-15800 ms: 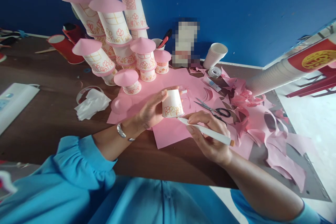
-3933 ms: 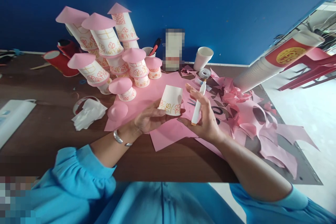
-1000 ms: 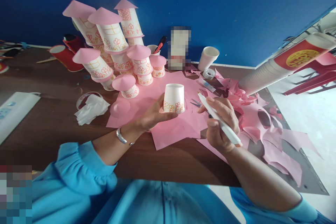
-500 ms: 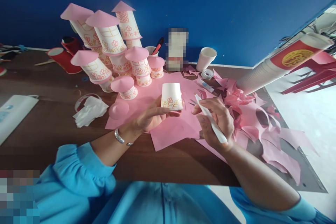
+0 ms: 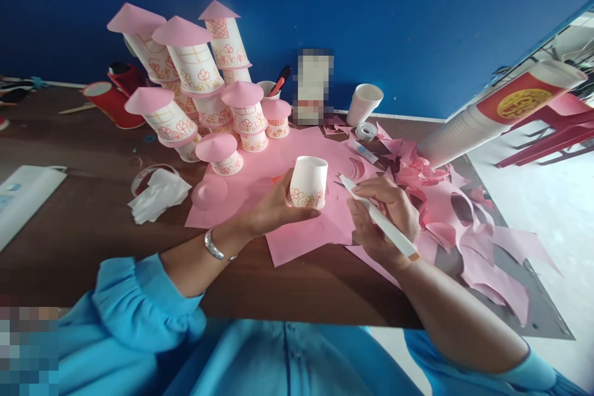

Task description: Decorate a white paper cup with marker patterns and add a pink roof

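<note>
My left hand [image 5: 273, 207] grips a small white paper cup [image 5: 309, 180], turned upside down, with red and yellow flowers drawn around its lower band. The fingers behind the cup are hidden. In my right hand [image 5: 387, 216] is a white marker pen [image 5: 385, 223], its tip pointing at the cup but apart from it. Below both hands lie pink paper sheets [image 5: 304, 241]. Beyond my left hand stand several cup towers with pink cone roofs, among them a short one [image 5: 227, 164] and a two-cup one [image 5: 248, 117].
Pink scraps [image 5: 464, 223] heap up on the right beside a leaning stack of white cups [image 5: 464, 136]. Farther back are a tape roll [image 5: 366, 131], a glue tube [image 5: 363, 151] and another cup stack [image 5: 364, 104]. Crumpled white tissue [image 5: 160, 195] lies at left, near red cups [image 5: 114, 105].
My left hand has turned and tilted the cup, moving it slightly right and nearer to me. The marker has shifted a little in my right hand, its back end farther right and lower.
</note>
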`<action>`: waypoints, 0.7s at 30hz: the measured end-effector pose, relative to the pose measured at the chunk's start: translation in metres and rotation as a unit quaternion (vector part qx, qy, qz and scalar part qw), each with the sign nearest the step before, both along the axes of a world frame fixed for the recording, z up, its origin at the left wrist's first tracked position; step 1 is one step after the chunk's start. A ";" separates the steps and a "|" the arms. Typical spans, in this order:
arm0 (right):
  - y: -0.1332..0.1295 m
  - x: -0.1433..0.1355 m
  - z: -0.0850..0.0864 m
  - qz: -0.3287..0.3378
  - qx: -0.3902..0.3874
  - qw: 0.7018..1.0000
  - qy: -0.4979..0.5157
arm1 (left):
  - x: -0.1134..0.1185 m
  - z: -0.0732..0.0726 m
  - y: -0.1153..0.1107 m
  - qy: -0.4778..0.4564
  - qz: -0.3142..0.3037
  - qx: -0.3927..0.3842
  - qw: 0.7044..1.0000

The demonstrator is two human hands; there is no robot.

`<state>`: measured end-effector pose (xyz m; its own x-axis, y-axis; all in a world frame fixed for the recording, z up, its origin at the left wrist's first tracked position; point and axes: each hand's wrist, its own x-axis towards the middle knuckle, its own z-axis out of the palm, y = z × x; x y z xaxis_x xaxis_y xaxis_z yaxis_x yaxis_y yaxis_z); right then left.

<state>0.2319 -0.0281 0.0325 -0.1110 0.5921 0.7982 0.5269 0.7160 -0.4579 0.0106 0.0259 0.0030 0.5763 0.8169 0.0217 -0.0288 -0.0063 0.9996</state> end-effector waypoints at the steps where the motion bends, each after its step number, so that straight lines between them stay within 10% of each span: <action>1: 0.000 0.000 0.002 0.000 0.006 1.000 -0.004 | 0.000 0.000 0.000 0.011 0.001 0.001 1.000; 21: -0.002 -0.014 0.002 0.001 0.126 0.986 -0.109 | 0.010 -0.008 -0.002 0.060 0.018 0.105 0.992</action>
